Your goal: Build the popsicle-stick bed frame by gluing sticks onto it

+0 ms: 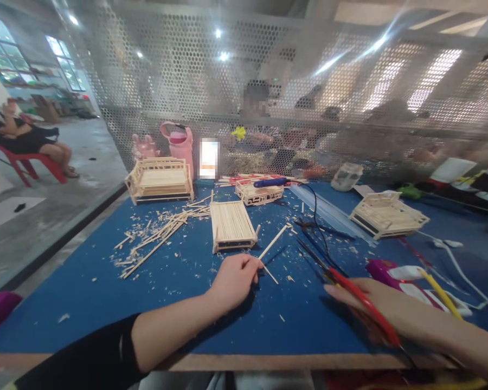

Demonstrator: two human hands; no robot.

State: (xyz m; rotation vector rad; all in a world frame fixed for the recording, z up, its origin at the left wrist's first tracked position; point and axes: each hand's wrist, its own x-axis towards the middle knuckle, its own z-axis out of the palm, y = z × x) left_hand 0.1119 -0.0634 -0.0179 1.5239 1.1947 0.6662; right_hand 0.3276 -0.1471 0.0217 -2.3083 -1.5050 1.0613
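My left hand point(236, 279) is closed in a pinch around a thin pale wooden stick point(274, 242), which points up and to the right. Another short stick point(270, 274) slants down just beside the fingertips. At the right, my right hand point(370, 303) holds red-handled pliers point(364, 300); their long dark jaws point up and to the left, apart from the stick. The hand is partly blurred and the pliers hide some fingers. Right behind my left hand stands a small slatted stick frame point(233, 223) with short corner posts.
A stick bench model point(159, 181), a second small model point(259, 193) with a blue-handled tool point(270, 183) on it, and another point(388, 216) stand around. Loose sticks point(162, 238) and chips litter the blue table. A purple-and-white glue gun point(402, 276) and cables lie right. Perforated metal point(179, 70) rises behind.
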